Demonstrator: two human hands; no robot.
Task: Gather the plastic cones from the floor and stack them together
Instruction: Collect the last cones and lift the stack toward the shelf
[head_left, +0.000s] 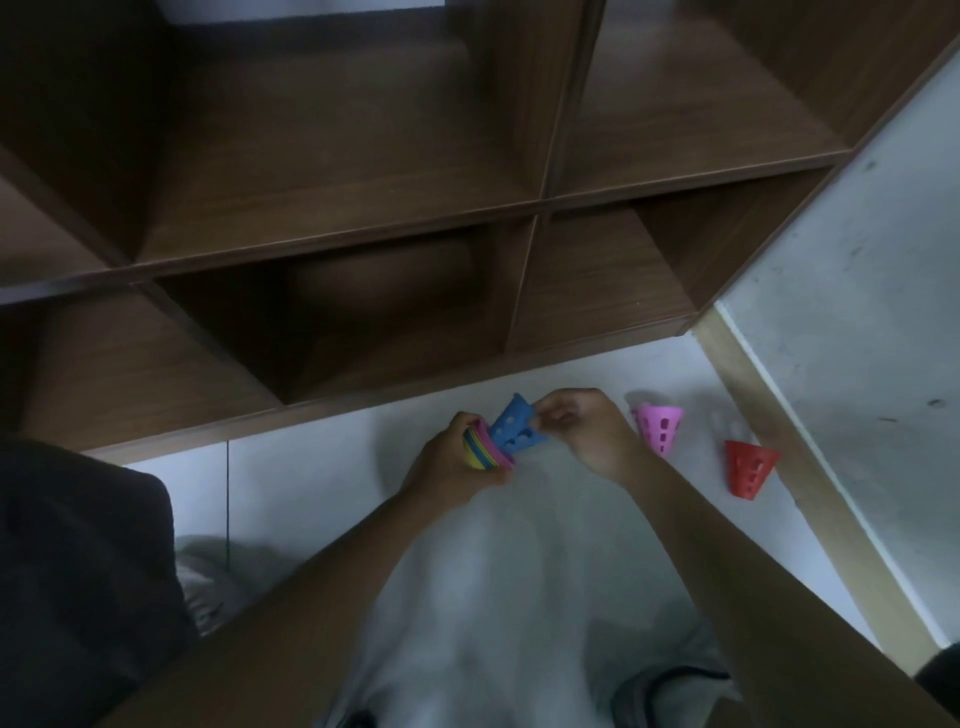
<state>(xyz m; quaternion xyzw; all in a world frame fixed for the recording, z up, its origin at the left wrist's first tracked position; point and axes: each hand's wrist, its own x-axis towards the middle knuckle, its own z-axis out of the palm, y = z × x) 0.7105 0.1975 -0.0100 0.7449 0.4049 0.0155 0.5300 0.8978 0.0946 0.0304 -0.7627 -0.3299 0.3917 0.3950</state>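
At frame centre, a stack of cones (485, 449) is clasped by the left hand (449, 462); its blue cone (517, 428) is apparently pinched by the right hand (584, 434). Pink cone (658, 426) and red cone (748, 467) lie rightward on the floor (311, 493).

1. One view only, from a camera worn on the person's head, looking forward and steeply down.
2. Both forearms enter from the bottom edge and meet just below the frame's centre, at arm's reach from the lens.
3. The wide angle bends straight lines: the dark wooden shelf unit (332, 218) fills the upper two thirds.
4. The pale floor (311, 483) takes the lower third; a wall (857, 312) rises at the right edge.
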